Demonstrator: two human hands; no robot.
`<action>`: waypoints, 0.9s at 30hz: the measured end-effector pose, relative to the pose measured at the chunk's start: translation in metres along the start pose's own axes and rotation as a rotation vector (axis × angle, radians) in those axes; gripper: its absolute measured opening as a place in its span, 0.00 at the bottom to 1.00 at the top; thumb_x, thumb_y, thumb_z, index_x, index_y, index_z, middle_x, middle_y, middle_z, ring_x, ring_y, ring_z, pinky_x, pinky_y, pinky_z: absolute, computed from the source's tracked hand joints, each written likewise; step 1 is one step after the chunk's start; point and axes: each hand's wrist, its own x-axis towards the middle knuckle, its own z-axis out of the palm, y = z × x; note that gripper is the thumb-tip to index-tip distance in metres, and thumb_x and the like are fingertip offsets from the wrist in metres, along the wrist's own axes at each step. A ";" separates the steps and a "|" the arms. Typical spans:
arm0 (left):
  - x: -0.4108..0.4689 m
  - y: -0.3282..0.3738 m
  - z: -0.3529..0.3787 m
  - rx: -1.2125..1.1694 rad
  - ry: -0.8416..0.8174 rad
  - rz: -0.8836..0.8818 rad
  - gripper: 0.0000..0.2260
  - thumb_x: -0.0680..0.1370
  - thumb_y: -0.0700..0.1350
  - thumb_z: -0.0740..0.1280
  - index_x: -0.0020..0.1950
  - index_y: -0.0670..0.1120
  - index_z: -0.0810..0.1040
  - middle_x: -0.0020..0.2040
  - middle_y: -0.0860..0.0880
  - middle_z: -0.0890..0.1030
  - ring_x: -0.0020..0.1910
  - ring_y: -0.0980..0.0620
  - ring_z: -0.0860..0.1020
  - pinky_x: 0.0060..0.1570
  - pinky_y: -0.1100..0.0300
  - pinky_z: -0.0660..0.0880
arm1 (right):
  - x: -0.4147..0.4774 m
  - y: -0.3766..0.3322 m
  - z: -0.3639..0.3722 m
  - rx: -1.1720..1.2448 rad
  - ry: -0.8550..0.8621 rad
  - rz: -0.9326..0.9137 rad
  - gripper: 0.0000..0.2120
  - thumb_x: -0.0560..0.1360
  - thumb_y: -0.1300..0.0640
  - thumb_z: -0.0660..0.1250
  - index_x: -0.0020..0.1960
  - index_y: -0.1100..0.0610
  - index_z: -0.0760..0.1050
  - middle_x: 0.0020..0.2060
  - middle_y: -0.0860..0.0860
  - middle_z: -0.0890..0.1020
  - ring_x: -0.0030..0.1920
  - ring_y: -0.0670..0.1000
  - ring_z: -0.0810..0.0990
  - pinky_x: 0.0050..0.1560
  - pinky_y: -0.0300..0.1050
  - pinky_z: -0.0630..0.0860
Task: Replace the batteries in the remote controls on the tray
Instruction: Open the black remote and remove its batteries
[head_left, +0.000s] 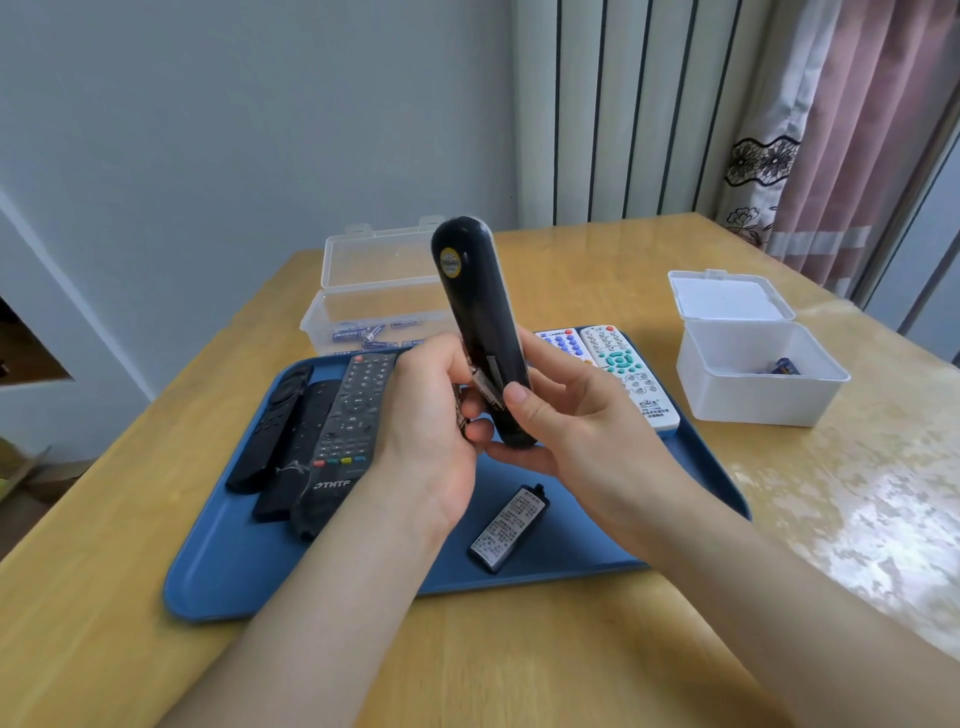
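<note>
Above the tray (260, 561), right hand (566, 415) grips remote (478, 312) (upright), left hand (431, 415) a battery (485, 389).

Single head view, wide-angle: looks forward-down over tray (234, 561), close above table (104, 649).

"THTF" on lower end of grey remote (347, 447); print on battery cover (510, 527) illegible

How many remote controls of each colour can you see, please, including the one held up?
Black remotes: 4, three lying on the tray, one held up.
White remotes: 2.
Total: 6.
</note>
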 end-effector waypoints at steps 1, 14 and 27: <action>0.000 0.000 0.000 0.009 -0.005 0.017 0.12 0.66 0.37 0.53 0.45 0.42 0.73 0.37 0.43 0.69 0.29 0.54 0.58 0.27 0.60 0.54 | 0.000 0.000 0.001 0.005 0.013 0.006 0.20 0.83 0.66 0.56 0.69 0.48 0.73 0.45 0.54 0.82 0.43 0.50 0.81 0.58 0.55 0.79; 0.002 -0.017 0.009 0.307 -0.089 0.344 0.08 0.80 0.40 0.63 0.46 0.49 0.81 0.29 0.58 0.73 0.28 0.58 0.68 0.28 0.66 0.66 | 0.003 -0.004 -0.011 0.250 0.173 0.067 0.11 0.79 0.65 0.65 0.59 0.57 0.79 0.48 0.61 0.84 0.44 0.54 0.83 0.39 0.46 0.82; 0.000 0.031 0.021 0.048 -0.320 0.043 0.10 0.82 0.35 0.55 0.50 0.43 0.76 0.33 0.48 0.72 0.25 0.56 0.68 0.20 0.69 0.62 | 0.009 -0.011 -0.026 -0.086 0.336 0.123 0.11 0.79 0.64 0.59 0.55 0.56 0.78 0.39 0.51 0.80 0.27 0.47 0.74 0.26 0.40 0.73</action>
